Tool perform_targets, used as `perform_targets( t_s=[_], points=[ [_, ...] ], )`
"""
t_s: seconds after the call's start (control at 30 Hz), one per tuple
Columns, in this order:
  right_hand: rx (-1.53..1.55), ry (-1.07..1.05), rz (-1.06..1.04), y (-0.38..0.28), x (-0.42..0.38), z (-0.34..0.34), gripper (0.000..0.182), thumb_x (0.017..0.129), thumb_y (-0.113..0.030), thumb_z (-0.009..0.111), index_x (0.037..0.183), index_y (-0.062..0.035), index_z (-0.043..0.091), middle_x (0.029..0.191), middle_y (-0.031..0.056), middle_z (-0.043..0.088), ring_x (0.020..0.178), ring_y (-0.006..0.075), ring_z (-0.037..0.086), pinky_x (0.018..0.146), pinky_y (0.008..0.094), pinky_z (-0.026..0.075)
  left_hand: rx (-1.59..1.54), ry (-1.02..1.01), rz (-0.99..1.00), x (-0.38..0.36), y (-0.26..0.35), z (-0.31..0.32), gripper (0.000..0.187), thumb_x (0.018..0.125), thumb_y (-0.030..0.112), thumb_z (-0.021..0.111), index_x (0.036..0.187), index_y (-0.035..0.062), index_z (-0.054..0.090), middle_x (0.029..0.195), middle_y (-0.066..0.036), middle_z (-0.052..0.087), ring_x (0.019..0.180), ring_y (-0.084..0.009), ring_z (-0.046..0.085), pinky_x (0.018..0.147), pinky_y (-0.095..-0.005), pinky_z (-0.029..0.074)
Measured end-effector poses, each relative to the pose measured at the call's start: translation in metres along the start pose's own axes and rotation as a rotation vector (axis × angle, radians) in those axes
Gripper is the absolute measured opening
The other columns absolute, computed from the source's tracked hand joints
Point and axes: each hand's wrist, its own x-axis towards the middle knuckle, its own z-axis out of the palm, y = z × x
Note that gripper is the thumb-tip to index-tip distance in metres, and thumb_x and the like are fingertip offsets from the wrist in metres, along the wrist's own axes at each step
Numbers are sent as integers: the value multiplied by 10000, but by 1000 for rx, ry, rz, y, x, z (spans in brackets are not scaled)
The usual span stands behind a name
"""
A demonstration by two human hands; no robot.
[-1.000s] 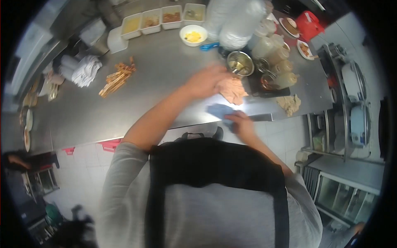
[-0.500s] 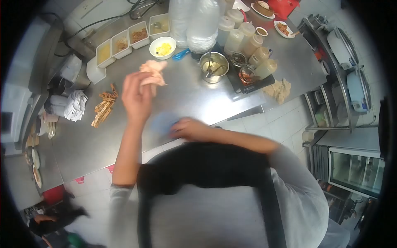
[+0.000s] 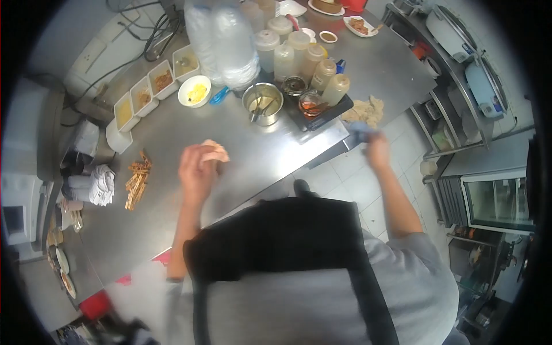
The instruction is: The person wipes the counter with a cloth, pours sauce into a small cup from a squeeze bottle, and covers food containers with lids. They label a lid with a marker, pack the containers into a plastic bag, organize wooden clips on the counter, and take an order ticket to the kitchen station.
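My left hand point(image 3: 196, 167) is closed on a pinkish-orange cloth point(image 3: 215, 152) over the steel table point(image 3: 241, 144). At the table's right edge, my right hand point(image 3: 376, 150) holds a blue cloth point(image 3: 359, 131), blurred by motion. A crumpled beige cloth point(image 3: 365, 111) lies just behind the blue one. The steel pot point(image 3: 263, 118) with utensils in it stands between my hands, farther back. To the left of my left hand lies a pile of brown sticks point(image 3: 137, 185).
Several white tubs point(image 3: 125, 115) line the back left beside a bowl of yellow food point(image 3: 195, 92). Squeeze bottles point(image 3: 335, 89) and a black tray point(image 3: 330, 116) with jars stand right of the pot. Metal shelves point(image 3: 454, 109) are at the right.
My right hand has swung right with the blue cloth, from near my body to the table's right edge. My left hand has come lower and nearer with the pinkish cloth. The view has shifted.
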Motion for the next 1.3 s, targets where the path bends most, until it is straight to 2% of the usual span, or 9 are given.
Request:
perform_targets(
  t_s=[0.17, 0.23, 0.3, 0.47, 0.57, 0.73, 0.93, 1.13, 1.3],
  points=[
    [269, 434, -91, -15, 10, -41, 252, 729, -33, 563, 971, -24, 634, 889, 194, 575, 843, 368, 565, 767, 420, 455, -47, 10, 117, 20, 39, 49, 225, 731, -14, 576, 936, 69, 621, 944, -145, 593, 863, -288, 601, 735, -341, 495],
    [172, 358, -239, -44, 8, -12, 280, 716, -25, 550, 983, -35, 630, 873, 196, 578, 824, 363, 553, 783, 430, 447, -1231, -224, -747, 25, 50, 60, 265, 733, 40, 640, 991, 89, 602, 1005, -143, 587, 855, -282, 603, 732, -357, 508],
    [73, 366, -388, -68, -10, 45, 212, 706, -19, 524, 896, -36, 614, 901, 178, 557, 811, 347, 536, 738, 434, 441, 110, -434, 211, 27, 48, 54, 480, 668, 179, 755, 1119, 129, 596, 1284, -156, 429, 1138, -344, 448, 965, -465, 383],
    [578, -545, -767, -63, -28, 15, 226, 716, -143, 591, 921, -97, 673, 865, 151, 615, 841, 331, 593, 740, 400, 480, 179, -205, 371, 112, 102, -33, 385, 657, 169, 755, 1019, 114, 637, 1227, -135, 483, 1129, -338, 455, 948, -435, 372],
    [482, -530, -531, -42, -5, -35, 244, 675, -129, 607, 904, -76, 674, 890, 159, 634, 835, 323, 609, 762, 375, 483, 372, 118, 629, 182, 139, -98, 197, 710, 76, 672, 898, 53, 619, 1018, -114, 593, 952, -294, 549, 812, -369, 441],
    [523, -171, -220, -36, 52, -104, 252, 637, -34, 591, 882, -27, 651, 897, 167, 635, 874, 334, 601, 792, 386, 478, 479, 362, 471, 310, 180, -150, 126, 833, 134, 584, 896, 27, 605, 881, -98, 636, 784, -226, 592, 721, -340, 462],
    [482, 23, -308, 4, 93, -44, 370, 622, -38, 670, 989, -30, 625, 1010, 162, 598, 964, 331, 567, 866, 380, 446, 320, 433, 54, 440, 190, -152, 206, 843, 196, 572, 1001, 75, 623, 951, -107, 670, 834, -238, 639, 762, -330, 481],
    [542, 151, -291, 4, 90, -42, 399, 643, -76, 703, 1035, -68, 631, 1212, 170, 463, 1106, 345, 432, 926, 429, 382, 251, 325, -40, 519, 177, -114, 375, 819, 191, 597, 1184, 101, 593, 1073, -138, 636, 995, -220, 581, 803, -325, 455],
    [635, 262, -368, -18, 117, -94, 322, 675, -39, 651, 996, -57, 634, 1095, 153, 534, 1029, 339, 489, 903, 395, 391, -210, 413, 196, 542, 194, -75, 195, 754, 60, 681, 946, 31, 689, 860, -77, 671, 777, -131, 600, 700, -251, 465]
  ],
)
